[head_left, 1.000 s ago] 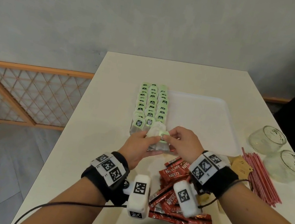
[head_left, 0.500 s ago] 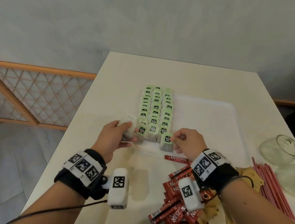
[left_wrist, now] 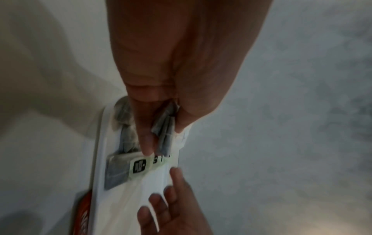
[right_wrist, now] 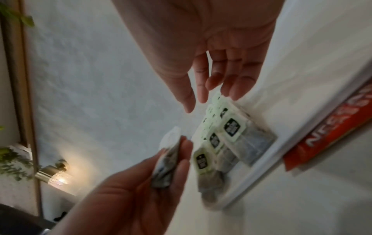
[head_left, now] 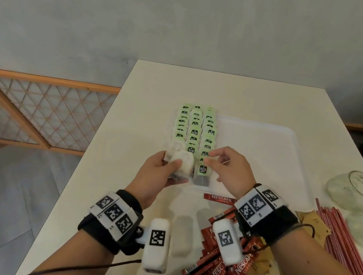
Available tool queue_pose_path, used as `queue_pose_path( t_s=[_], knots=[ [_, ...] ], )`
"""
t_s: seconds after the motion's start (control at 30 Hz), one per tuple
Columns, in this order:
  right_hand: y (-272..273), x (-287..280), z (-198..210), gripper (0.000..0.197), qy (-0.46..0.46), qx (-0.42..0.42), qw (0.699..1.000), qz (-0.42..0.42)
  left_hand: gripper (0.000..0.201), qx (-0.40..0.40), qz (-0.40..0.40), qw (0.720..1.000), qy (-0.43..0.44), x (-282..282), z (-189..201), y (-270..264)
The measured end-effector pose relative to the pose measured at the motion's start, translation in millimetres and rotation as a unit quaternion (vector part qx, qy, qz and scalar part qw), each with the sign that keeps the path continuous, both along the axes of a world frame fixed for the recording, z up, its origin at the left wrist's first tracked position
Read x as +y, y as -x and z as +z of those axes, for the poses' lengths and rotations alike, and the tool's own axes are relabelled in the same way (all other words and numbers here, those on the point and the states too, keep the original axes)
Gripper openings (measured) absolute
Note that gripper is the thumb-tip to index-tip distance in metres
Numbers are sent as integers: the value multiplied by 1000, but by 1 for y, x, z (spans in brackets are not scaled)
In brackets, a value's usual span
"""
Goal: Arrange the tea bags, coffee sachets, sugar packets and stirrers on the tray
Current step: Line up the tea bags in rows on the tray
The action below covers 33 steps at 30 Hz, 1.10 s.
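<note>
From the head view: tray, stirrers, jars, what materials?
Tray: likely white plastic, smooth matte with a moulded raised rim. Stirrers: thin red sticks, probably plastic; too small to be sure. Jars: clear glass by the look, see-through with bright rim reflections, faint green tint.

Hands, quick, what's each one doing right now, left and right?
Left hand: grips a small stack of tea bags.
Right hand: open, fingers relaxed above the tea bag rows, holding nothing.

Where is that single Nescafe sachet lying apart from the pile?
In the head view, the single Nescafe sachet lies flat on the table against the white tray's near edge, beside the right hand's wrist.
</note>
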State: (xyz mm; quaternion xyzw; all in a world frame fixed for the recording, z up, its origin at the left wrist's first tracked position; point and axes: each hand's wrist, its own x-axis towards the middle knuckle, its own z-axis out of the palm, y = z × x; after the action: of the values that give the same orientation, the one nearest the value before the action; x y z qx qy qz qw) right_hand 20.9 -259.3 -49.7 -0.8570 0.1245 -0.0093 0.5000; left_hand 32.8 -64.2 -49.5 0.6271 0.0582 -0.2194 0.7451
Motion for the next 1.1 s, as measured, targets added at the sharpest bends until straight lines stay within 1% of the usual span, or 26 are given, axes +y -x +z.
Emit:
queue_pose_path(
  t_s=[0.03,0.1,0.23,0.3,0.33,0.4,0.43,0.47,0.57,0.63,0.77,0.87,0.93,1.0,1.07,1.1],
  knots=[
    [2,3,4,17,-18,2,1000,14,24,-9,-5,1000,-3,-4,-1,3],
    [6,9,7,15,-25,3,999,37,25,-29,-16,999,-13,-9,0,7],
    [13,13,9,10,-41,-9,998,39,27,-53,-22,998,-23,-11,1,11],
    [17,13,13,12,-72,-8,996,47,24,-68,-8,997,-39,-9,3,13],
    [19,13,16,13,-89,-11,995,44,19,-83,16,995,-56,-8,4,14],
    [20,12,19,16,-94,-23,995,19,7,-128,84,982,-108,-5,6,15],
    [19,12,20,17,-78,-29,997,5,4,-155,107,972,-137,-5,6,15],
    [19,13,21,17,-54,-34,998,-3,6,-185,112,962,-169,-5,5,15],
    [16,21,22,17,0,-44,999,3,13,-254,52,931,-255,-15,7,20],
    [17,27,25,16,7,-47,999,12,17,-273,25,923,-270,-23,8,26],
    [19,32,30,17,-59,-36,998,8,22,-247,26,939,-239,-26,10,29],
    [19,32,33,13,-100,-27,994,32,25,-229,38,943,-237,-21,9,28],
    [18,30,34,10,-76,-43,995,41,22,-215,61,947,-232,-18,6,25],
    [14,25,35,10,-9,-70,997,44,19,-197,73,953,-217,-16,4,22],
    [10,21,35,14,35,-60,995,76,18,-186,65,958,-208,-15,5,22],
    [8,21,34,12,40,-44,994,96,18,-181,57,961,-200,-14,5,22]
  ],
)
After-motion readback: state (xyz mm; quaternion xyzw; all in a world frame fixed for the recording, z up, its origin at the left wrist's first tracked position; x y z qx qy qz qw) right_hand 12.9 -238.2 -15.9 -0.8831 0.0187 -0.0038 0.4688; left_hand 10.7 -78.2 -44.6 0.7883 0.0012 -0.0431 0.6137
